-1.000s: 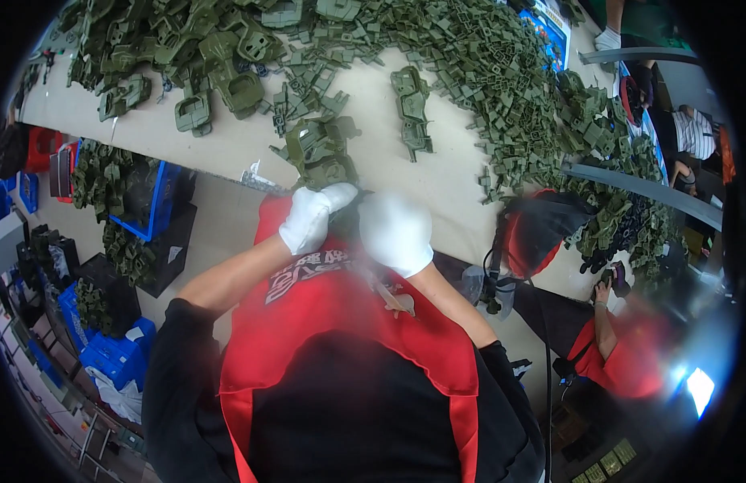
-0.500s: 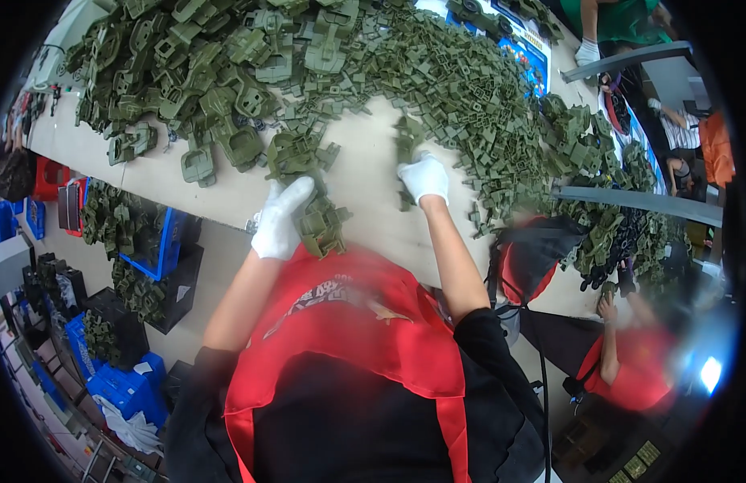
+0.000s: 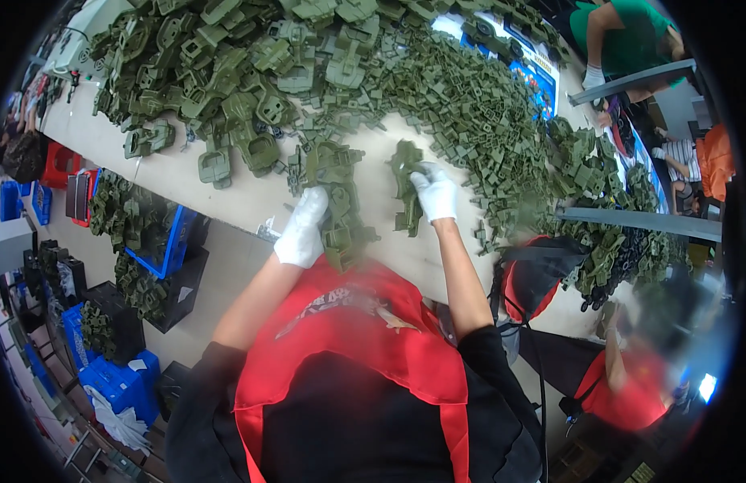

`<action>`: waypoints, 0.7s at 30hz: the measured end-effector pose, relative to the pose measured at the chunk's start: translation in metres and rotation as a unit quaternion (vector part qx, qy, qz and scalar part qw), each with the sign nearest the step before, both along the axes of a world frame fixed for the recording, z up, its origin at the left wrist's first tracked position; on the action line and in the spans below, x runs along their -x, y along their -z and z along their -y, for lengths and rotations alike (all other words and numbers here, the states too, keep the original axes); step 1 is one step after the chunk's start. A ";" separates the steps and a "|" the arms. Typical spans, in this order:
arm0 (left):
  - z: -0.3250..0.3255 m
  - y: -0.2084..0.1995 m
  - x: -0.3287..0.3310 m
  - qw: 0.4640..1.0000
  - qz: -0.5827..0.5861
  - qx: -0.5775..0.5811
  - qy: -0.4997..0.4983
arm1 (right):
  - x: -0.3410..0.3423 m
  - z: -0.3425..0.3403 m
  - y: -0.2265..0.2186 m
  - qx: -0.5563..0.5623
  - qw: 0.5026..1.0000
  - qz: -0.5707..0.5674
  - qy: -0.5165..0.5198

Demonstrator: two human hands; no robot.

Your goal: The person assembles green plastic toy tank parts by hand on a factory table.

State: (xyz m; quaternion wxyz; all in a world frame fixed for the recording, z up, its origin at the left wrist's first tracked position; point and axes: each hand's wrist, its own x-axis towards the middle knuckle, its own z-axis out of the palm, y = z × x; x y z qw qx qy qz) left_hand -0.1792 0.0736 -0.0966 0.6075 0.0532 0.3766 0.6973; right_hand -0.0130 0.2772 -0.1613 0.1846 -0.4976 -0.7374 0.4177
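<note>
Both my hands wear white gloves and are over the pale tabletop near its front edge. My left hand (image 3: 304,229) is closed on the left side of a long olive-green plastic toy-vehicle body (image 3: 341,221), whose near end reaches over the red apron. To the right, my right hand (image 3: 435,193) pinches a narrower olive-green plastic part (image 3: 404,187) by its right side. This part stands lengthwise, apart from the vehicle body. The glove fingers on both sides are partly hidden by the parts.
A heap of green vehicle bodies (image 3: 228,105) lies at the far left, and many small green parts (image 3: 469,105) spread behind and right of my hands. Blue-rimmed crate (image 3: 173,241) stands below the table at left. A co-worker in red (image 3: 626,386) works at right.
The view has shifted slightly. Both hands have come a little nearer to me, still holding their parts. The right-hand part has turned and shows more of its length.
</note>
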 end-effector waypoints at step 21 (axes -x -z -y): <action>-0.031 -0.090 -0.019 0.995 -0.039 -0.080 -0.046 | 0.052 0.077 -0.183 0.114 0.968 -0.193 -0.112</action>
